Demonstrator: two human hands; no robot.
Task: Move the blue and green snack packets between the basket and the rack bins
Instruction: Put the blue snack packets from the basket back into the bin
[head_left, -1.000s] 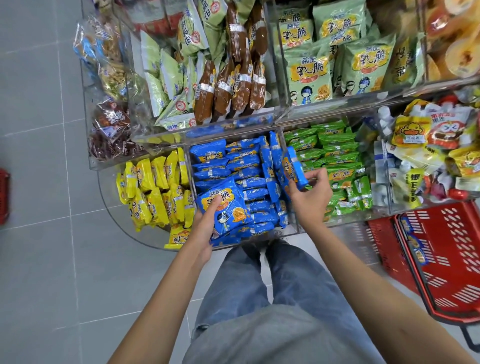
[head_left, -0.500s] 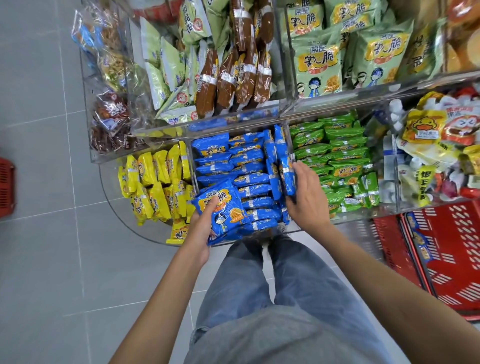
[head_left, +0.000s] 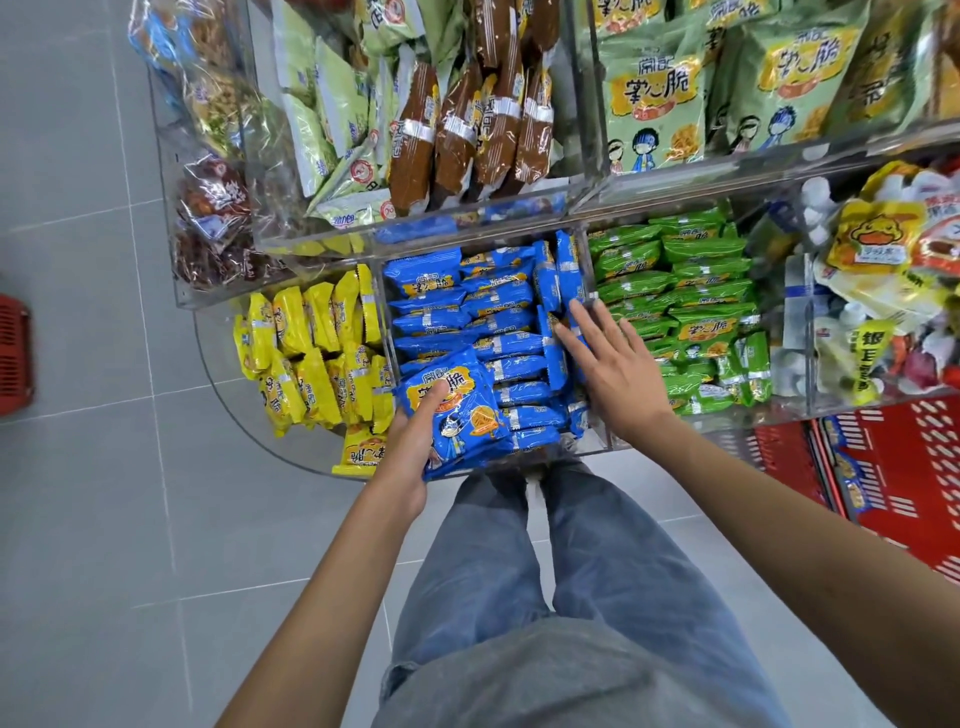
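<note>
fingers (head_left: 574, 345) of the right hand (head_left: 618, 379) are straight and spread wide, holding nothing. their tips touch the upright blue packets (head_left: 563, 280) that stand on edge along the right wall of the middle bin (head_left: 602, 436). the palm hangs over that wall, partly above the green packets (head_left: 691, 312) stacked flat in the next bin to the right.

the left hand (head_left: 410, 457) grips a big blue packet (head_left: 467, 421) by its left edge. the thumb (head_left: 435, 397) presses on the printed face and the other fingers are curled beneath it, out of sight. this packet lies tilted at the near left corner of the middle bin, on top of the small blue packets (head_left: 457, 312) that fill the bin in flat rows. it sits apart from the right fingertips, with rows of small packets between them.

yellow packets (head_left: 311, 353) crowd the bin to the left, and a few lean toward its near edge. on the shelf above, brown packets (head_left: 467, 119) and large green bags (head_left: 654, 98) stand behind a clear front.

a red basket (head_left: 893, 467) sits on the grey floor (head_left: 78, 519) at the right, just below the near edge of the green bin; what lies in it cannot be made out. a second red thing (head_left: 13, 353) shows blurred at the far left edge. the person's jeans (head_left: 571, 571) fill the lower middle.
</note>
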